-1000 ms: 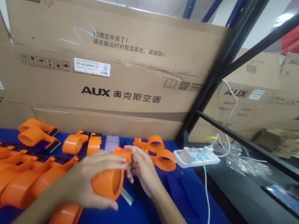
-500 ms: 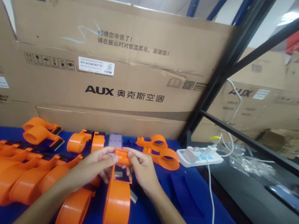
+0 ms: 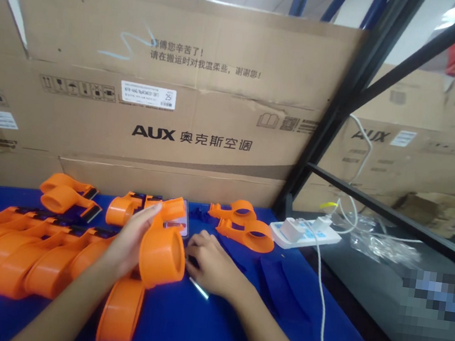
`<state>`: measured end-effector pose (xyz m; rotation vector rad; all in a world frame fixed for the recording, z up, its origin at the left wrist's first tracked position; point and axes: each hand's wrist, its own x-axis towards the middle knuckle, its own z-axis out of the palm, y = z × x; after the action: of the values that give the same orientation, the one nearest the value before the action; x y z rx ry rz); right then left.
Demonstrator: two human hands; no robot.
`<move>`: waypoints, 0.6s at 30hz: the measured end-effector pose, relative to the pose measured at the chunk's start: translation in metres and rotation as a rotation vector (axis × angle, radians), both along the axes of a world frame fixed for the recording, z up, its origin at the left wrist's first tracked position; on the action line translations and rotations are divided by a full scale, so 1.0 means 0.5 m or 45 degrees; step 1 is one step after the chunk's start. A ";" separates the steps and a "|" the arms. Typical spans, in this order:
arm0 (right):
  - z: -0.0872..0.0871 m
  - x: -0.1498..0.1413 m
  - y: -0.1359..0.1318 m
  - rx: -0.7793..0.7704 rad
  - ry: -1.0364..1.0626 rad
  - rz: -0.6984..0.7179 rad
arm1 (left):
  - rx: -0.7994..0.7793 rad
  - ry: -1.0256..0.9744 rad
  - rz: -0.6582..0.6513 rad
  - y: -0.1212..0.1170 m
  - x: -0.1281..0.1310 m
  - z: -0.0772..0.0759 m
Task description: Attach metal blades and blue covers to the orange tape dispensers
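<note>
My left hand (image 3: 133, 243) is closed around an orange plastic tape dispenser (image 3: 162, 256), lifted above the blue table with its round ring facing right. Just right of it, my right hand (image 3: 212, 263) is low at the tabletop with fingers curled inward; what they hold, if anything, is hidden. A thin shiny metal strip (image 3: 198, 288) lies on the table by the right hand. Behind the held dispenser a phone (image 3: 181, 231) is partly covered. Another orange dispenser (image 3: 121, 313) rests below my left hand.
A row of orange dispensers (image 3: 14, 260) fills the left side; more stand behind. Two orange dispenser frames (image 3: 250, 235) lie back right, near a white power strip (image 3: 304, 238) with a trailing cable. A cardboard sheet (image 3: 196, 155) and a black rack post (image 3: 336, 112) bound the table.
Both hands held the dispenser half a second ago. My right hand has let go and dropped to the table; my left hand has tilted the dispenser and moved it left.
</note>
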<state>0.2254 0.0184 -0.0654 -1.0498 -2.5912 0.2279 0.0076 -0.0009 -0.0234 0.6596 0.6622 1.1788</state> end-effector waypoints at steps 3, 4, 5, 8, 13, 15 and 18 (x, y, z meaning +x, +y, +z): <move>-0.001 -0.002 0.006 0.017 -0.003 -0.012 | -0.059 -0.079 -0.060 0.000 0.004 -0.004; 0.000 -0.001 0.008 0.016 0.010 -0.018 | -0.076 -0.093 -0.073 0.001 0.005 -0.007; 0.002 0.000 0.010 0.010 0.030 -0.028 | -0.084 -0.100 -0.080 0.002 0.006 -0.010; 0.007 0.006 0.011 -0.046 0.106 -0.063 | -0.065 -0.091 -0.085 0.004 0.007 -0.019; 0.005 0.013 0.008 -0.139 0.217 -0.103 | 0.011 -0.071 -0.020 0.007 0.004 -0.026; 0.003 0.013 0.008 -0.156 0.246 -0.107 | 0.025 -0.097 -0.013 0.007 0.002 -0.026; 0.003 0.012 0.011 -0.145 0.269 -0.084 | 0.007 -0.102 0.033 0.005 0.001 -0.025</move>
<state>0.2314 0.0237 -0.0639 -1.0847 -2.3742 0.4491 0.0080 0.0016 -0.0360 0.6070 0.6017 1.2249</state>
